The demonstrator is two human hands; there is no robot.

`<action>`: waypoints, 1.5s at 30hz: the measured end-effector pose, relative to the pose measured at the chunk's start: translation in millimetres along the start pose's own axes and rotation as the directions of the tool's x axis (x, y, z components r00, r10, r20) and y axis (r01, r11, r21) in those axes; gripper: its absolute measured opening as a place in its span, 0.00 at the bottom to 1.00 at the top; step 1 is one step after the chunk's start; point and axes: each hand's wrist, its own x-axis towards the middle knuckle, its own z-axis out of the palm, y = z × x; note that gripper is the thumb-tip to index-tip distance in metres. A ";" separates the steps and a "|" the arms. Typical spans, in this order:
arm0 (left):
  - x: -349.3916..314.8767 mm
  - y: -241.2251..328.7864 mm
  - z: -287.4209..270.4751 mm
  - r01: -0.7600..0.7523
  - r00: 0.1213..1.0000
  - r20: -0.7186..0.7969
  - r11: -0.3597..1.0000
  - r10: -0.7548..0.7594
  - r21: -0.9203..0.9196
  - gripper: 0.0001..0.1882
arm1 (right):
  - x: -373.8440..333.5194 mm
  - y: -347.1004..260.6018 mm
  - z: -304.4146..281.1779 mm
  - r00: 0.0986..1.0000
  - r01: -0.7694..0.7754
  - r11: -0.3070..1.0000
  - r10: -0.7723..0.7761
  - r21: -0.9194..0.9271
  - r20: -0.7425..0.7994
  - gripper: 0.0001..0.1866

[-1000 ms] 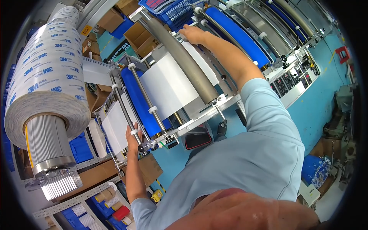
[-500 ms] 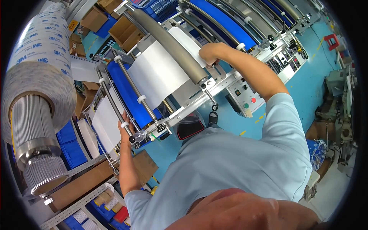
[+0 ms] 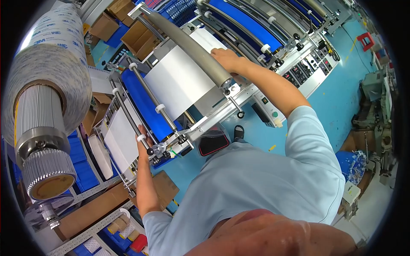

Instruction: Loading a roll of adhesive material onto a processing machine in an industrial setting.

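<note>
A white sheet runs through a roller machine, passing under a long grey roller and toward a blue belt. Beyond the grey roller, my right hand rests on the sheet's near edge, its fingers stretched out to the left. At the lower left, my left hand is beside a thin metal rod with a white collar, next to another stretch of white sheet. Its fingers point away from me and look extended; the rod and collar partly hide them.
A large roll of printed film on a ridged metal shaft looms at the left. A control box hangs on the machine's near side. Cardboard boxes stand behind; shelves with blue bins are at lower left.
My right hand has moved left and away from the machine's side rail onto the sheet, and its fingers have straightened. My left hand stays by the rod. The whole view has shifted slightly.
</note>
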 end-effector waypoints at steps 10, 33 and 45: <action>-17.6 22.9 3.2 -0.126 0.978 -0.022 0.679 0.206 0.723 0.24 | -4.1 -3.4 -17.9 0.978 -0.166 0.973 0.183 -0.162 0.096 0.23; -9.7 -8.4 -5.3 -0.020 0.999 -0.031 0.988 0.025 0.151 0.28 | -7.6 -0.6 27.1 0.984 -0.030 0.998 0.039 0.058 -0.176 0.24; -14.9 30.7 14.6 -0.091 0.983 -0.117 0.926 0.143 0.367 0.27 | -25.1 1.6 19.7 0.951 -0.031 0.996 0.055 0.083 -0.306 0.24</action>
